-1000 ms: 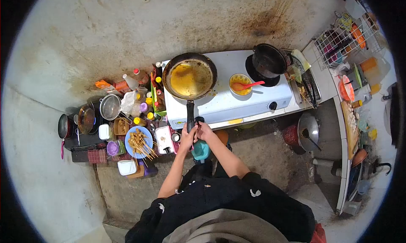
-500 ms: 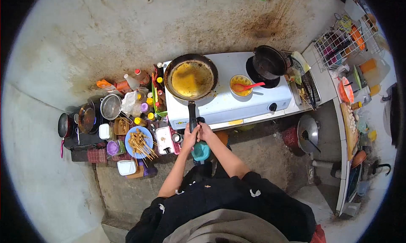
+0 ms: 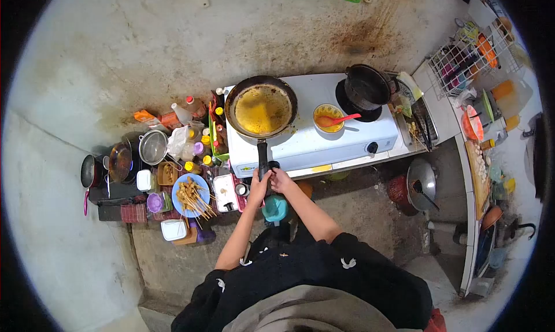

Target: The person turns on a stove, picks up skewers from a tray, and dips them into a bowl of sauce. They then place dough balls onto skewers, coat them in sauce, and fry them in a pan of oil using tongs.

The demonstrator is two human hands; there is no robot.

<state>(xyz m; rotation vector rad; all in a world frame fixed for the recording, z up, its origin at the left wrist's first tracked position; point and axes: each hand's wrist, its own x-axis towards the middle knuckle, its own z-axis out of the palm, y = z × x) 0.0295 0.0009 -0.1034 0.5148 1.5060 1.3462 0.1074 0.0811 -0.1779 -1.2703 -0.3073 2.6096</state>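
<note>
A black frying pan (image 3: 261,109) with a thin yellow egg layer sits on the left burner of a white two-burner stove (image 3: 324,141). Its black handle (image 3: 263,158) points toward me. My left hand (image 3: 258,187) grips the end of that handle. My right hand (image 3: 281,180) rests right beside it at the stove's front edge, on the left burner knob; its fingers are closed there. Below both hands is a teal object (image 3: 275,208).
A yellow bowl with a red spoon (image 3: 329,118) stands mid-stove, a dark pot (image 3: 366,87) on the right burner. Left of the stove are sauce bottles (image 3: 202,141), a blue plate of skewers (image 3: 191,194), a strainer (image 3: 152,147) and small pans. A dish rack (image 3: 468,60) is far right.
The view has shifted slightly; both hands stay at the pan handle and stove front. The pan looks a little more level on the burner.
</note>
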